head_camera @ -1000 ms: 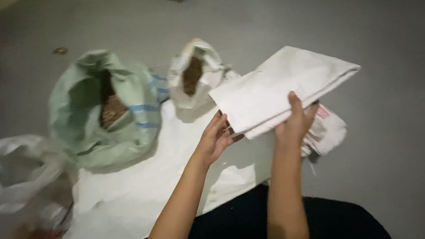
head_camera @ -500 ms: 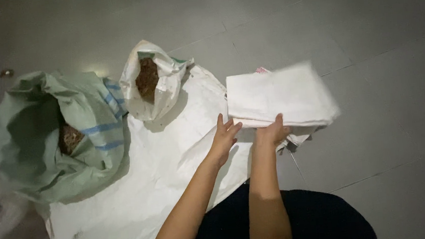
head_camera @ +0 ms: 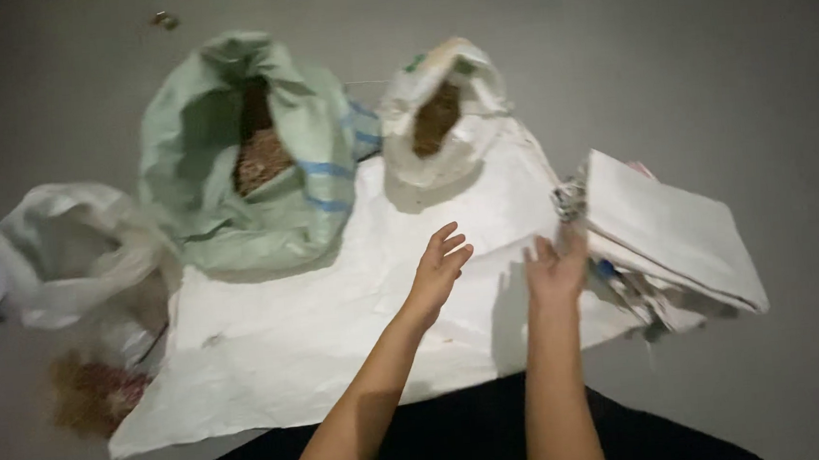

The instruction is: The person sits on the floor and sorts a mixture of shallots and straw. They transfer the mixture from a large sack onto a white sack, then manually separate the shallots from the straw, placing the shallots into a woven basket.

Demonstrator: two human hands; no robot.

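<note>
My left hand [head_camera: 441, 271] hovers open, fingers spread, over a flat white woven sack [head_camera: 338, 312] spread on the floor. My right hand [head_camera: 556, 268] is open too, its fingertips at the near edge of a stack of folded white sacks [head_camera: 669, 236] lying on the floor to the right. Neither hand grips anything. Behind the flat sack stand a green sack with blue stripes [head_camera: 281, 181] and a smaller white sack [head_camera: 440, 122], both open and holding brown grain.
A crumpled translucent plastic bag [head_camera: 65, 244] lies at the left, with spilled brown grain [head_camera: 89, 392] on the floor below it. The floor is grey tile [head_camera: 725, 64]. My dark-clothed lap [head_camera: 462, 438] fills the bottom edge.
My right hand has let go of the folded sacks, which now rest on the floor at the right. Both hands have opened above the flat sack. The view has shifted left.
</note>
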